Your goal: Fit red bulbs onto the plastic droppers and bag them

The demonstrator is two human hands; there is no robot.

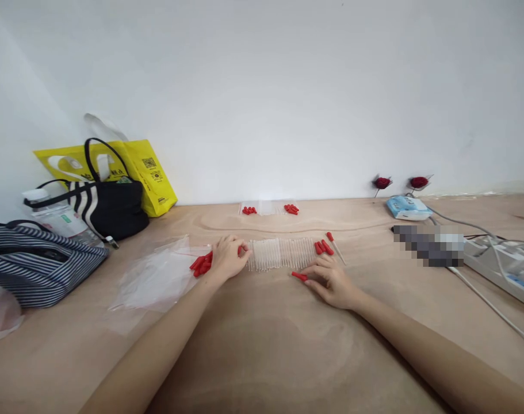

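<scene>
A row of thin clear glass dropper tubes [279, 254] lies side by side on the table between my hands. My left hand [230, 256] is closed at the row's left end, with a red rubber bulb [241, 250] showing between its fingers. Under and beside that hand, more red rubber bulbs [201, 264] form a small pile. In front of the row's right part, my right hand [331, 283] pinches another red rubber bulb [299, 276] at its fingertips. Past its knuckles lie a few loose bulbs [324, 247] and one dropper [335, 247] with a red bulb on its tube.
Clear plastic bags [156, 282] spread out at left. Farther back, a clear bag [268, 207] lies by two clusters of red bulbs. Striped [41, 261], black [119, 210] and yellow bags [152, 178] stand at left; a tissue pack [408, 207], power strip [503, 264] and cables are at right.
</scene>
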